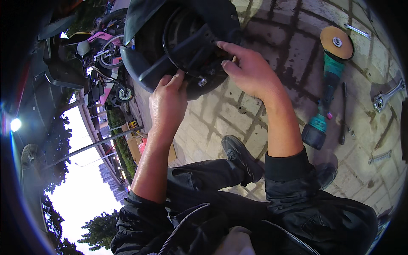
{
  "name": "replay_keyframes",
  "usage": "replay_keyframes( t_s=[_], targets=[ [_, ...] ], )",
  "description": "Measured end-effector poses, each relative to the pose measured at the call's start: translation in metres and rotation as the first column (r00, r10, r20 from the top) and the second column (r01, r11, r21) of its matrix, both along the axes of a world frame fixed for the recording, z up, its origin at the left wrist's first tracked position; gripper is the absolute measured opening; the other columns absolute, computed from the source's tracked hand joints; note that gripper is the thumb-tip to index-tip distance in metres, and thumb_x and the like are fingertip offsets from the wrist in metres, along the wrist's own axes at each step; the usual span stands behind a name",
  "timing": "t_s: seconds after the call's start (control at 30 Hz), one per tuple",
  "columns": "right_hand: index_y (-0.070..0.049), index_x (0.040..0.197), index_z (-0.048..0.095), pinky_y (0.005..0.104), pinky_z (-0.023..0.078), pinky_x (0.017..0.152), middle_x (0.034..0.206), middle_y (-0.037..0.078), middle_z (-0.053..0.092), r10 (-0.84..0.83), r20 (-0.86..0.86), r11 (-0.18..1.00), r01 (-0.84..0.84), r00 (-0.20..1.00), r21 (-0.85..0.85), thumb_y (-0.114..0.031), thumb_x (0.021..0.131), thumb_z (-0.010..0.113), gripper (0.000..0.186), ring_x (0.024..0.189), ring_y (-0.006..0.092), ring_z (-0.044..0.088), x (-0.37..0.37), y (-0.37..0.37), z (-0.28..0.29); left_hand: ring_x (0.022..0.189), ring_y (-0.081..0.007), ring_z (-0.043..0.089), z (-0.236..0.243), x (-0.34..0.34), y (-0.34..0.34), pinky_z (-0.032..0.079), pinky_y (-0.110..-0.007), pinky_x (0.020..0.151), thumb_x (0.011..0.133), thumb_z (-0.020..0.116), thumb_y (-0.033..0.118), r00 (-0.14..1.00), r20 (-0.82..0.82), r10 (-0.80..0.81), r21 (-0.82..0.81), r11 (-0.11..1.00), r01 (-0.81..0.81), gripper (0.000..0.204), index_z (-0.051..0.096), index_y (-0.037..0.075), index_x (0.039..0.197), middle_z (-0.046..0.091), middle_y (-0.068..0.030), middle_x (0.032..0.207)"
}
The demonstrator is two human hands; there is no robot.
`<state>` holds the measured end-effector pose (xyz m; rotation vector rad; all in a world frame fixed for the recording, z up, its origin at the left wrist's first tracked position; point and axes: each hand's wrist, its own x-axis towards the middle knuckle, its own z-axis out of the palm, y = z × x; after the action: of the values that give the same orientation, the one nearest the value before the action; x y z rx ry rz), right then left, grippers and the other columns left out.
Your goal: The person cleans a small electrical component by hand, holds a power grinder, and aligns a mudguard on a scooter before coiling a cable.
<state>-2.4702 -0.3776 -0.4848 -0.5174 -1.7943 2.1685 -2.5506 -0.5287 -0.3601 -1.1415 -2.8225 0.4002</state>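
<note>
A dark wheel with black fork arms (176,55) and a curved black fender (142,21), apparently part of a scooter, stands in front of me. A black cable (165,42) loops over the wheel; a small shiny metal end piece (202,81) hangs below it. My left hand (168,95) is closed at the lower edge of the fork, its fingertips beside the cable. What it grips is hidden. My right hand (248,70) rests its stretched index finger on the fork arm's right end. Its thumb is apart, and the other fingers are mostly hidden.
On the paving at right lie a teal angle grinder (329,85) with a tan disc, a dark rod (343,112), a ratchet-like wrench (389,95) and another wrench (358,31). Parked two-wheelers (106,63) stand at left. A cardboard box (135,148) sits behind my left forearm.
</note>
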Motion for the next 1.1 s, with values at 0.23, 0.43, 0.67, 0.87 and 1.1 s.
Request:
replay_keyframes(
  t_s=[0.23,0.43,0.67,0.87,1.1],
  targets=[
    [-0.009,0.136,0.056,0.0293,0.047,0.066,0.077,0.008,0.063,-0.024,-0.038,1.000,0.025,0.999,0.015,-0.016,0.088,0.058,0.048,0.066,0.0132,0.054,0.000,0.008,-0.008,0.081,-0.0342,0.065,0.000,-0.003,-0.004,0.052,-0.043,0.069,0.089,0.062,0.018,1.000,-0.014,0.004,0.012,1.000,-0.004,0.030,0.067,0.018,0.119,0.062,-0.0100,0.088],
    [-0.008,0.136,0.056,0.0291,0.047,0.066,0.079,0.009,0.066,0.031,0.010,0.998,-0.030,0.999,-0.061,-0.015,0.089,0.056,0.048,0.065,0.0129,0.055,0.001,0.004,-0.003,0.080,-0.0333,0.065,0.004,-0.004,-0.003,0.051,-0.041,0.070,0.090,0.063,0.016,1.000,-0.001,0.018,0.012,1.000,-0.018,0.029,0.068,0.014,0.119,0.063,-0.0119,0.087],
    [-0.012,0.142,0.050,0.0306,0.049,0.067,0.084,0.011,0.068,0.125,0.092,0.992,-0.124,0.988,-0.020,-0.015,0.089,0.051,0.053,0.065,0.0137,0.056,-0.006,-0.004,0.003,0.078,-0.0295,0.065,0.014,-0.003,-0.002,0.050,-0.036,0.071,0.091,0.063,0.014,0.998,0.054,0.038,0.001,0.999,-0.038,0.030,0.067,0.008,0.120,0.064,-0.0147,0.088],
    [-0.014,0.142,0.049,0.0323,0.051,0.071,0.092,0.014,0.069,0.076,0.054,0.997,-0.077,0.996,0.001,-0.015,0.089,0.049,0.053,0.068,0.0165,0.061,-0.008,-0.005,0.003,0.078,-0.0283,0.065,0.016,-0.004,-0.004,0.050,-0.035,0.072,0.090,0.063,0.014,0.997,0.075,0.030,0.036,0.999,-0.033,0.030,0.067,0.007,0.120,0.065,-0.0142,0.089],
    [-0.013,0.142,0.049,0.0324,0.051,0.071,0.092,0.014,0.069,0.039,0.056,0.999,-0.041,0.998,0.031,-0.015,0.089,0.049,0.053,0.067,0.0173,0.060,-0.009,-0.006,0.001,0.084,-0.0336,0.066,0.016,-0.007,-0.003,0.052,-0.039,0.073,0.090,0.063,0.015,0.995,0.099,0.004,0.005,1.000,-0.005,0.028,0.068,0.011,0.117,0.067,-0.0129,0.093]
  ],
)
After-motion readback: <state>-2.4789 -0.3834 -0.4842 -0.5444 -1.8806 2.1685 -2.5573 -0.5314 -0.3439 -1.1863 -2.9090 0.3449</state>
